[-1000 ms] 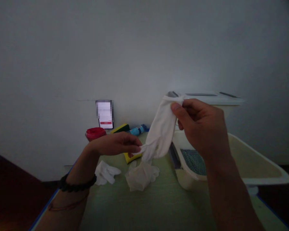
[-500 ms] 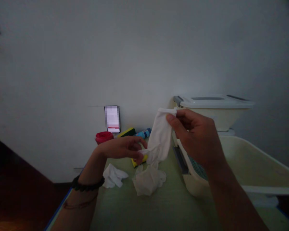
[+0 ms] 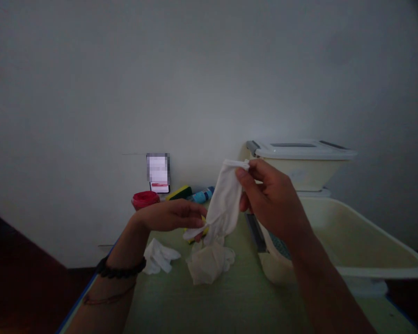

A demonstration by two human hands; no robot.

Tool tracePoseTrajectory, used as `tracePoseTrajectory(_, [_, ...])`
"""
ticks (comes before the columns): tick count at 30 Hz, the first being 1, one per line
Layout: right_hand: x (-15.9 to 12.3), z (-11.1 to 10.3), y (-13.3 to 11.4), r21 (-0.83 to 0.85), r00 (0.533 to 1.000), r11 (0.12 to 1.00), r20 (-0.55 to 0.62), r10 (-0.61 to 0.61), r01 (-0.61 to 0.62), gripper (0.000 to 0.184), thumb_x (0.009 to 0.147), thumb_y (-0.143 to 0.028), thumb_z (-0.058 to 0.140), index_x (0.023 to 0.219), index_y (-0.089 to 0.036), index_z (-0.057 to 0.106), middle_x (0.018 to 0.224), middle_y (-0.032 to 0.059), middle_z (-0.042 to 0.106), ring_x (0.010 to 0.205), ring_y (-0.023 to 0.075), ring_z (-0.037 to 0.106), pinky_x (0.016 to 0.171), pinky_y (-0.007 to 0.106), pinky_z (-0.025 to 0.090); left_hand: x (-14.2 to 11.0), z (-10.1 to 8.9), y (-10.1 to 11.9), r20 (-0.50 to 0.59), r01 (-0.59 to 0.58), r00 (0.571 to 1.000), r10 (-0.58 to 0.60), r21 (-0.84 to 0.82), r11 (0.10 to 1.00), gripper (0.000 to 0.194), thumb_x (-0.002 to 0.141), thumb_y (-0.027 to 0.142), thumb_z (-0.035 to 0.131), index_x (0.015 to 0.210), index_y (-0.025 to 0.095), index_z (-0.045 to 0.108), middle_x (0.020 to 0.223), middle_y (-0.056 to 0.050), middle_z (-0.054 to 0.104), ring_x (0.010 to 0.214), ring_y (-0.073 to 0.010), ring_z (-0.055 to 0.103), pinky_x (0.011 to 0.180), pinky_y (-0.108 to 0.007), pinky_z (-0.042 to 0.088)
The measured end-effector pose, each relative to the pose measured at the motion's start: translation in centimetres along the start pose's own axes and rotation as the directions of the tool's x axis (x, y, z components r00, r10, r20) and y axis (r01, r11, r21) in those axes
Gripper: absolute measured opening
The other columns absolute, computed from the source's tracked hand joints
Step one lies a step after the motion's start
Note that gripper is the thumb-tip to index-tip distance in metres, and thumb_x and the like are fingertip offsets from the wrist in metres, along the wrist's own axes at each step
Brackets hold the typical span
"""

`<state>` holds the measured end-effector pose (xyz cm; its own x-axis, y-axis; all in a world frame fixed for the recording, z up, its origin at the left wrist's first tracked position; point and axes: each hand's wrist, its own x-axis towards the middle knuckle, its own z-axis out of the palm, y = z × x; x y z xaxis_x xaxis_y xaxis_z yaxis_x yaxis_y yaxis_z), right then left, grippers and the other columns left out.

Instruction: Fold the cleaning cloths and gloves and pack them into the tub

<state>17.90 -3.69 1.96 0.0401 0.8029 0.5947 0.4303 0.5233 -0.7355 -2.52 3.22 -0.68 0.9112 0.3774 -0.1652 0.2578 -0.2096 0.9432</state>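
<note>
A white cloth glove point(image 3: 224, 197) hangs in the air between my two hands, its cuff up and its finger end down. My right hand point(image 3: 269, 195) pinches the cuff edge between thumb and fingers. Lower on the left, my left hand point(image 3: 177, 215) is closed on the glove's thumb part, which sticks out past my fingertips. Just below it lies a crumpled off-white, thin glove point(image 3: 209, 264). To its left rests a crumpled white cloth point(image 3: 159, 256), perhaps another glove. A yellow thing behind my left fingertips is mostly hidden.
On the right of the green table point(image 3: 181, 304) stands a cream bin point(image 3: 365, 232), with a lidded container point(image 3: 299, 169) behind it. At the back are a red roll point(image 3: 145, 199), a yellow-and-green sponge point(image 3: 179, 193), a blue tube point(image 3: 202, 195) and a phone point(image 3: 158, 171) against the wall.
My left fingers have shifted along the glove's thumb part, which now shows more. My right fingers have curled further down beside the glove. The whole view has moved slightly.
</note>
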Motion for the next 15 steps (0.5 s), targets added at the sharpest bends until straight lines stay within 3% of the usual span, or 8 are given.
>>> tracePoseTrajectory(4, [-0.03,-0.11,0.06,0.000,1.000,1.000,-0.026,0.003,-0.003,0.020,0.085,-0.037,0.047,0.079,-0.018,0.047,0.072,-0.0028,0.056,0.035,0.0040,0.052,0.031,0.015,0.038,0.01,-0.12,-0.43,-0.010,0.053,0.998,-0.054,-0.050,0.997,0.022,0.077,0.023,0.062,0.097,0.013,0.059,0.084,-0.004,0.065,0.076,-0.0114,0.059,0.072,-0.022,0.044])
tracePoseTrajectory(9, [-0.11,-0.10,-0.01,0.007,0.999,1.000,-0.040,0.011,-0.010,0.019,0.085,-0.037,0.048,0.079,-0.018,0.048,0.073,-0.0023,0.057,0.035,0.0035,0.052,0.030,0.014,0.039,0.29,0.08,-0.67,-0.049,0.118,0.992,-0.116,0.029,0.993,0.020,0.074,0.026,0.065,0.088,0.013,0.060,0.084,-0.003,0.066,0.080,-0.0140,0.060,0.075,-0.025,0.044])
tracePoseTrajectory(15, [-0.08,-0.24,-0.10,0.017,0.999,1.000,-0.041,0.021,-0.020,0.021,0.085,-0.037,0.048,0.078,-0.018,0.046,0.069,-0.0033,0.054,0.035,0.0040,0.052,0.030,0.015,0.039,0.09,0.42,-0.29,0.047,-0.036,0.998,0.040,-0.080,0.996,0.021,0.083,0.026,0.055,0.100,0.014,0.052,0.082,-0.004,0.065,0.080,-0.0133,0.058,0.079,-0.028,0.042])
